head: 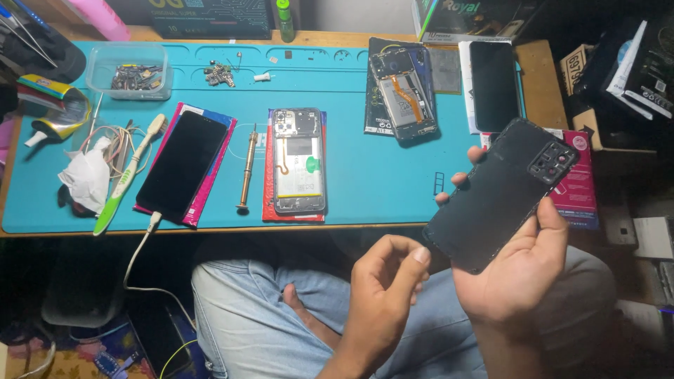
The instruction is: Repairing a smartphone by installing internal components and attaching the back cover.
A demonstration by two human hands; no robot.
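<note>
My right hand (523, 270) holds a dark phone back cover (498, 193) tilted up, its camera cut-out at the upper right. My left hand (382, 281) hovers just left of the cover's lower corner with fingers curled and nothing in it. On the blue mat (351, 84) lies an opened phone (300, 160) with its battery showing, resting on a red pad. A second opened phone (404, 88) lies further back. A brass-coloured screwdriver (246, 168) lies left of the first opened phone.
A black phone (182, 165) on a pink pad is plugged into a white cable. A toothbrush (130, 172), tissue, wires and a clear box of small parts (133, 70) sit at the left. A black screen panel (495, 84) and boxes lie at the right.
</note>
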